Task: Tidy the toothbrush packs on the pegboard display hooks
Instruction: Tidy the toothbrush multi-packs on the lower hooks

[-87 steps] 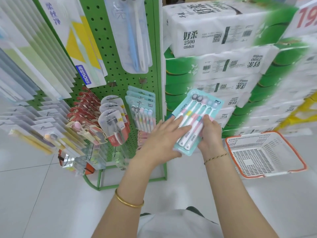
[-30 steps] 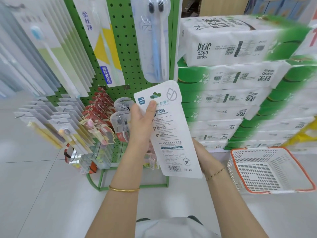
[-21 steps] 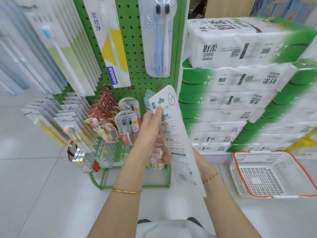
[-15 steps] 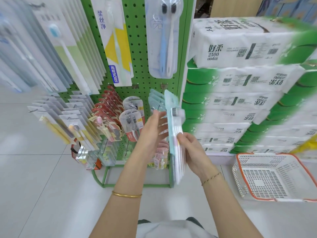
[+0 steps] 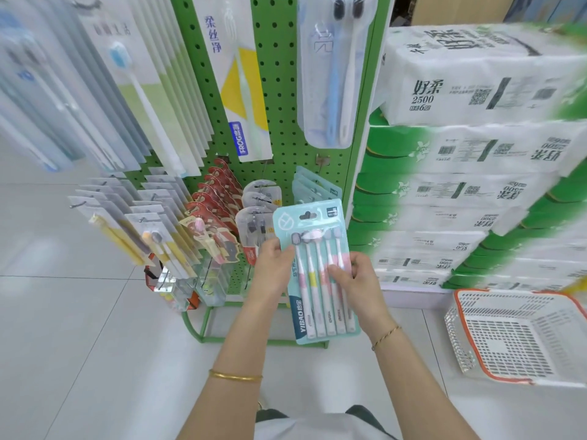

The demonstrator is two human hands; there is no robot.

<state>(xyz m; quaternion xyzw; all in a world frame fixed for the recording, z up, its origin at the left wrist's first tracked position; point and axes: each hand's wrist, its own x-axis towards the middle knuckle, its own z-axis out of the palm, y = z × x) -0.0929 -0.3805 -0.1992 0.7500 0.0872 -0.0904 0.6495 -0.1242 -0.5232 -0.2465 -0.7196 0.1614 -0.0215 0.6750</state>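
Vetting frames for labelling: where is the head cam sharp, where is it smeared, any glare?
Head view, centre: sharp, print readable on the toothbrush pack held by left hand and right hand. Head view, frame's right edge: tissue packs smear into green streaks. Frame's left edge: tall hanging packs are soft. The pegboard leans from wide-angle distortion. Faint sheen on the floor tiles.
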